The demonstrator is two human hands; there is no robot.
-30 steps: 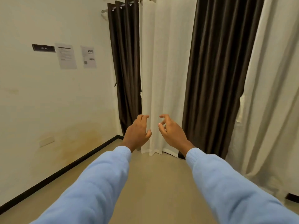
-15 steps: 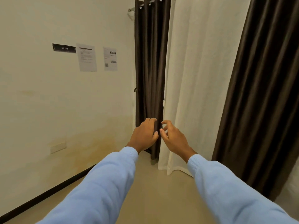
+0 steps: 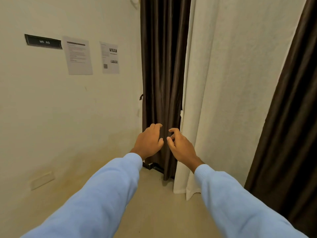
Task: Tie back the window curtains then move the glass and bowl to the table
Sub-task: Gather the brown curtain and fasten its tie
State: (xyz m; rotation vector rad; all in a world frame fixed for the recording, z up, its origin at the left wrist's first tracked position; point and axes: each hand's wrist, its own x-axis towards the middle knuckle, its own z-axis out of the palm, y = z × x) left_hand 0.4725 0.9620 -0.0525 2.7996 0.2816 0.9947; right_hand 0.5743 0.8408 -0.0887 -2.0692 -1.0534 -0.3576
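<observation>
The view has closed in on the dark curtain (image 3: 163,66) in the room's corner, so tying back looks about to begin. The left hand (image 3: 149,143) and right hand (image 3: 181,146) now hover just before its folds, fingers loosely curled, grasping nothing. A second ago they faced the white curtain (image 3: 231,83). The glass and bowl are out of view.

The dark curtain (image 3: 163,66) hangs hemmed between the wall (image 3: 103,109) and the white curtain (image 3: 223,83), with open floor (image 3: 154,200) before it.
</observation>
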